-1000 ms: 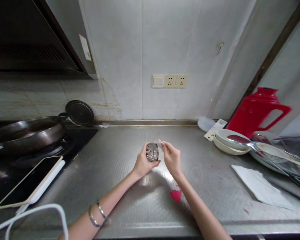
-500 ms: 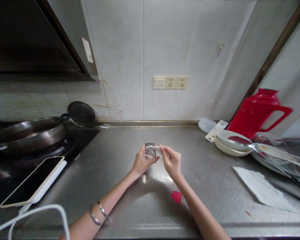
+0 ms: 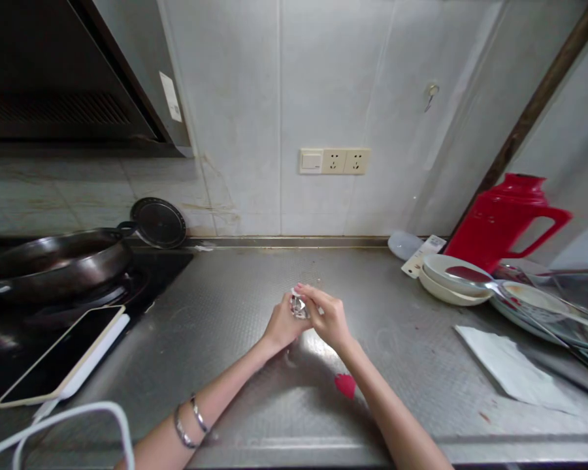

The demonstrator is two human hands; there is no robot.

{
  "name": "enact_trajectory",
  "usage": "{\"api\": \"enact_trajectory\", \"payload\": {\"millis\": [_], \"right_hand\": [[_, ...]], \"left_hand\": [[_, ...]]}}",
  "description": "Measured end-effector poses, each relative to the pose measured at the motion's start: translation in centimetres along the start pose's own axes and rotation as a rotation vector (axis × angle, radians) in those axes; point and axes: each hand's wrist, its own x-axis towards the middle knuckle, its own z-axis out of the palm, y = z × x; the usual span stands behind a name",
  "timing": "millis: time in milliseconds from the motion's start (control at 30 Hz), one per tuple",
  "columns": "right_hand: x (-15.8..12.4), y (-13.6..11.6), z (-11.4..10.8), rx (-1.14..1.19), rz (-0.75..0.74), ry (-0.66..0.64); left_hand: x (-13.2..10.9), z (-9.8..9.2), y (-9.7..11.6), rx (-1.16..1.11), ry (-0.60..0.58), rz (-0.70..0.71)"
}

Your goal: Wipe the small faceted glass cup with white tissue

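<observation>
Both my hands meet over the middle of the steel counter (image 3: 235, 365). My left hand (image 3: 281, 324) is closed around a small clear glass (image 3: 298, 305), which shows only between the fingers. My right hand (image 3: 326, 316) is curled over the glass from the right, its fingers pressed onto the top and a bit of clear film or tissue. The glass is mostly hidden by the two hands. Two bracelets (image 3: 189, 421) sit on my left wrist.
A dark wok (image 3: 53, 258) sits on the stove at the left, a phone (image 3: 61, 356) on a white block and a white cable in front. Stacked plates and bowls (image 3: 453, 277), a red jug (image 3: 504, 219) and a paper towel (image 3: 509, 369) lie at the right. A small red scrap (image 3: 347, 385) lies by my right forearm.
My hands have closed together around the glass and dropped a little toward the counter. The right fingers, earlier pinching beside the glass, now cover its top.
</observation>
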Motion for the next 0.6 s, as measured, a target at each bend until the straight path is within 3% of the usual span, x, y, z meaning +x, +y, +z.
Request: {"api": "enact_trajectory", "payload": {"millis": [367,533,600], "right_hand": [[-0.3,-1.1,0.3,0.045,-0.146,-0.061],[0.0,-1.2,-0.2,-0.036,-0.036,0.165],[0.1,-0.7,-0.5,-0.108,-0.09,0.188]], "left_hand": [[1.3,-0.9,-0.9,-0.102,0.02,-0.127],[0.9,-1.1,0.0,-0.011,0.049,-0.115],[0.6,-0.9,0.5,0.072,0.052,-0.064]]}}
